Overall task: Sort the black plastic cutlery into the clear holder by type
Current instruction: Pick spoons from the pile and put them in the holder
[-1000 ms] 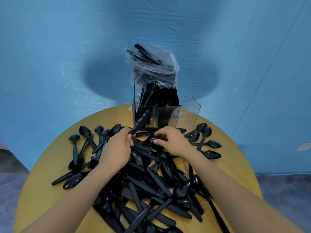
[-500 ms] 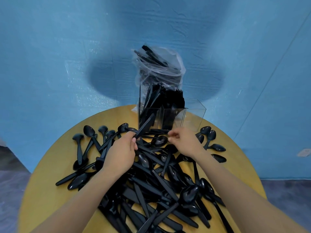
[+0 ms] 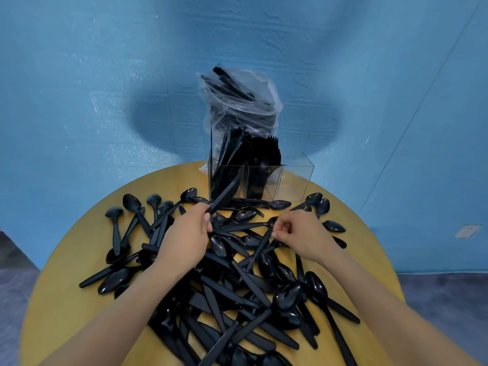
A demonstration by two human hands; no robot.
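Blue wall [image 3: 79,88] behind, filling most of the view. Round yellow table [image 3: 66,299] below it, spread with a loose pile of black plastic cutlery [image 3: 237,286]: spoons and knives crossing one another from the near edge up to the holder, with more spoons lying apart on the left and right. Clear plastic bag [image 3: 243,101] of further black cutlery standing at the far edge, just behind the holder. Clear holder [image 3: 295,178] at the far side of the table, split into side-by-side compartments: left compartment packed with upright knives, middle one with upright forks, right one showing only clear walls. Left hand [image 3: 184,239] over the pile, fingers curled round a bunch of knives [image 3: 224,194] whose blades point up and away, tips against the front of the holder's left compartment. Right hand [image 3: 303,233] just right of centre, thumb and fingers pinching the handle end of a single black utensil [image 3: 257,250] that slants down to the left into the pile; type not clear
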